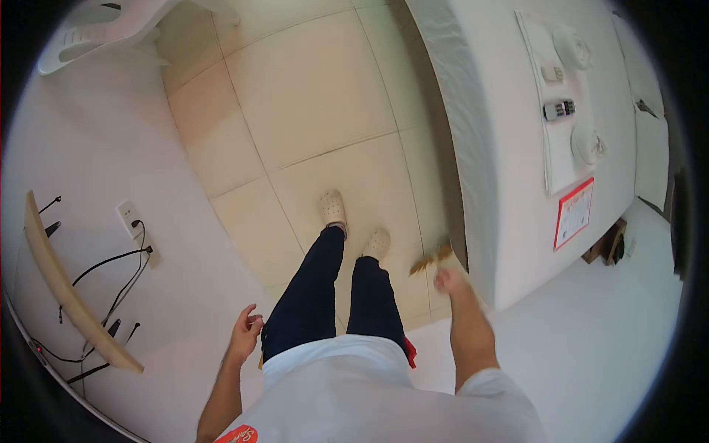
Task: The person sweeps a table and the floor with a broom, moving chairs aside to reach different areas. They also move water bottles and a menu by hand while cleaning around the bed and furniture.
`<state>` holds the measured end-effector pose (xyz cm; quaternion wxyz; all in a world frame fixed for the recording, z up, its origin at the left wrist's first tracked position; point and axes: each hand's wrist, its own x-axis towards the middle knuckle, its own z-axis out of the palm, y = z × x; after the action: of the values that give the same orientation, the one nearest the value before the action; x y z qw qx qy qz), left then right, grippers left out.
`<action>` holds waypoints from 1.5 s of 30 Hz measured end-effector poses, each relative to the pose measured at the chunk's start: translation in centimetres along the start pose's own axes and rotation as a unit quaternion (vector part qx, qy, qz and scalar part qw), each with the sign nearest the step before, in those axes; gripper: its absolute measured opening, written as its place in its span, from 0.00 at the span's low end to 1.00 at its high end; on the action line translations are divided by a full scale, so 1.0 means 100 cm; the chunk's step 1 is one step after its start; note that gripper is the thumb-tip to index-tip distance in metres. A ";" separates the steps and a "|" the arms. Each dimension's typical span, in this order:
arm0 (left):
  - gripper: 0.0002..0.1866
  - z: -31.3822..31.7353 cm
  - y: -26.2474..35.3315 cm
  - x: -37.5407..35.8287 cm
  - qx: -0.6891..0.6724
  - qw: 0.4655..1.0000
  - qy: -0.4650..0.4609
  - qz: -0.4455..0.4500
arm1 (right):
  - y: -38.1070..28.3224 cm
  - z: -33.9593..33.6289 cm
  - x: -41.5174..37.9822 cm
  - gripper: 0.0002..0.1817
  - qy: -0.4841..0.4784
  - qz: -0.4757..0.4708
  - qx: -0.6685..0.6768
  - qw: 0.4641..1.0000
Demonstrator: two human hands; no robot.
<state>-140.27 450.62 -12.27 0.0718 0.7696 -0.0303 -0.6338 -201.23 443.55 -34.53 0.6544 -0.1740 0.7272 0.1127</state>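
Observation:
My right hand [447,281] is closed beside the corner of the bed, just behind a brown, bristly brush [430,261]. Motion blurs both the hand and the brush, and the handle is mostly hidden. The brush head hangs over the tiled floor near the bed's lower edge. On the other side, my left hand [247,332] hangs by my thigh, its fingers apart and loosely bent, with nothing in them.
A white-covered bed [502,221] on the right bears rolled towels [588,144], remote controls [559,110] and a red-framed sheet [574,214]. Cables run from a wall socket [136,221] to a wooden shelf [74,295] at left. A white plastic chair [111,33] stands ahead.

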 end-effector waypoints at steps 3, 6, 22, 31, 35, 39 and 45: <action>0.25 -0.012 -0.001 -0.008 -0.010 0.999 0.030 -0.011 | -0.286 0.080 0.059 0.05 0.146 -0.177 -0.317 0.920; 0.25 -0.025 -0.015 -0.011 -0.023 0.998 0.060 -0.020 | -0.501 0.142 0.053 0.07 0.187 -0.164 -0.170 0.954; 0.25 0.010 -0.007 -0.035 -0.139 0.987 0.059 -0.060 | -0.301 0.094 -0.213 0.03 0.068 0.044 0.257 0.963; 0.26 0.074 0.042 -0.060 -0.261 0.953 0.134 -0.075 | -0.536 0.088 0.019 0.02 -0.242 -0.143 0.131 0.951; 0.26 0.115 0.058 -0.076 -0.229 0.964 0.100 -0.087 | -0.752 0.125 0.015 0.07 -0.258 -0.012 0.371 0.892; 0.26 0.145 0.086 -0.091 -0.246 0.958 0.134 -0.057 | -0.763 0.123 -0.056 0.08 -0.164 -0.252 0.158 0.940; 0.27 0.167 0.115 -0.106 -0.312 0.931 0.143 -0.124 | -0.553 0.111 -0.180 0.12 -0.189 -0.060 -0.131 0.971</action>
<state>-158.13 439.56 -3.40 0.2327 0.7887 0.2750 -0.4982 -167.45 399.29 -14.53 0.7571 -0.2773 0.5572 0.1984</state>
